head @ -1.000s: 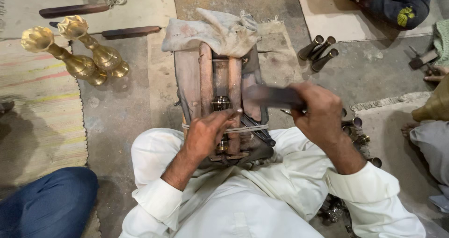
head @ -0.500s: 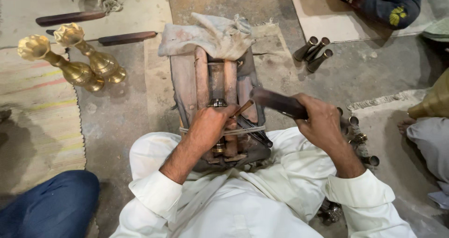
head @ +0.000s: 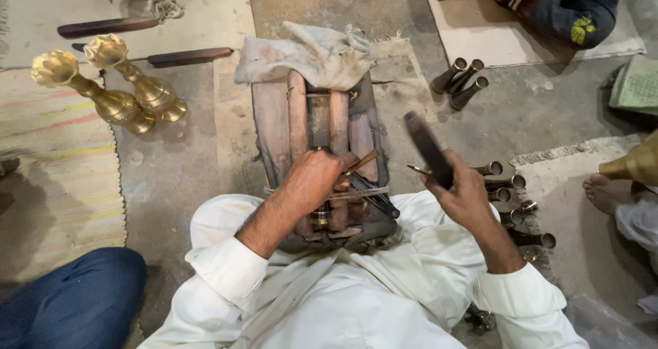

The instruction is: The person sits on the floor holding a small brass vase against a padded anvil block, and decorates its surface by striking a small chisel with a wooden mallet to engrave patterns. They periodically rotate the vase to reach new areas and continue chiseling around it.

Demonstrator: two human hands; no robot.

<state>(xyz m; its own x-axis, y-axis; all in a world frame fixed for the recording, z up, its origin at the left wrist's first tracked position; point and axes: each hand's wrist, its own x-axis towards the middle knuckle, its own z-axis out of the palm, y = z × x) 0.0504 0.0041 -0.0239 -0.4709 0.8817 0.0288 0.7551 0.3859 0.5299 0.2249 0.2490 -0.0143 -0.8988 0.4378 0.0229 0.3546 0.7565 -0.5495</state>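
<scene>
My left hand (head: 312,181) rests on a wooden work block (head: 274,126) between my knees. It grips a thin chisel (head: 362,162) that points up and right, over a small brass piece (head: 320,215) lying in the block's groove. My right hand (head: 466,198) is raised to the right of the block and is closed around a dark wooden bar (head: 426,147), which tilts up and left. The bar is clear of the chisel.
A dirty cloth (head: 308,54) drapes the block's far end. Two brass vases (head: 130,95) lie at left near two wooden sticks (head: 188,56). Brass tubes (head: 459,78) lie at upper right, more tubes (head: 510,184) by my right hand. Another person's foot (head: 606,191) and a blue-clad knee (head: 75,301) are close.
My right hand has swung the dark bar up and to the right, away from the block. My left hand stays on the chisel and brass piece.
</scene>
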